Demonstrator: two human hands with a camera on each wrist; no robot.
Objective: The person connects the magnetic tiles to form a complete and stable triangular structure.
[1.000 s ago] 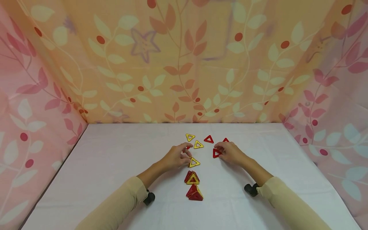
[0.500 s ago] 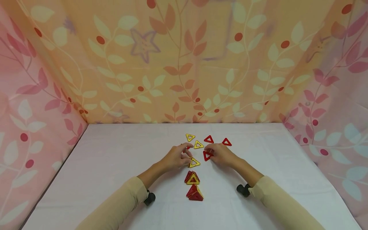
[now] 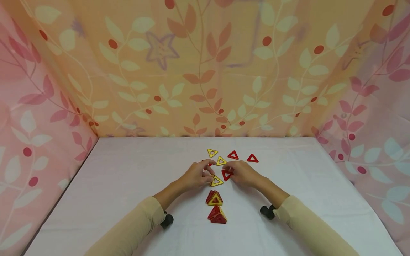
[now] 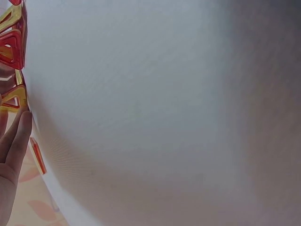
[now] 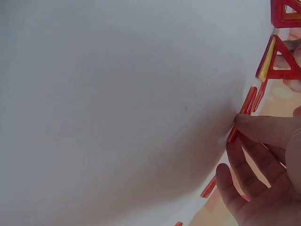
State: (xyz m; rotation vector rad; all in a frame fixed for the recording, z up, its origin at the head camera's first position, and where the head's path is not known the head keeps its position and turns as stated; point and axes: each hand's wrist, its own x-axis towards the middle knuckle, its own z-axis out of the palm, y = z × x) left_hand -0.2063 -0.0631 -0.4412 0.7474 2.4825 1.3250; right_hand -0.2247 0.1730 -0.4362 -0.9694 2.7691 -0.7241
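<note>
My left hand point(image 3: 196, 175) pinches a small yellow triangle tile point(image 3: 218, 184) standing near the middle of the table; in the left wrist view its fingers lie beside the yellow tile point(image 4: 21, 94). Between thumb and fingertips my right hand point(image 3: 246, 173) holds a red triangle tile point(image 3: 224, 171), just right of the yellow one. The right wrist view shows that red tile point(image 5: 248, 101) edge-on, gripped at its lower part. Nearer me stand two small red-and-yellow pyramids of such tiles, one point(image 3: 215, 204) behind the other point(image 3: 214, 213).
Beyond the hands lie two yellow tiles, one farther point(image 3: 212, 150) and one nearer point(image 3: 221, 164), and two red tiles, left point(image 3: 233, 158) and right point(image 3: 253, 161). Another red piece point(image 3: 210, 164) is partly hidden by the left fingers. Patterned curtains point(image 3: 205, 71) bound the white table point(image 3: 128, 160).
My right hand has moved left with the red tile, bringing it close to the yellow tile and uncovering the red tile at right. The left hand has stayed in place.
</note>
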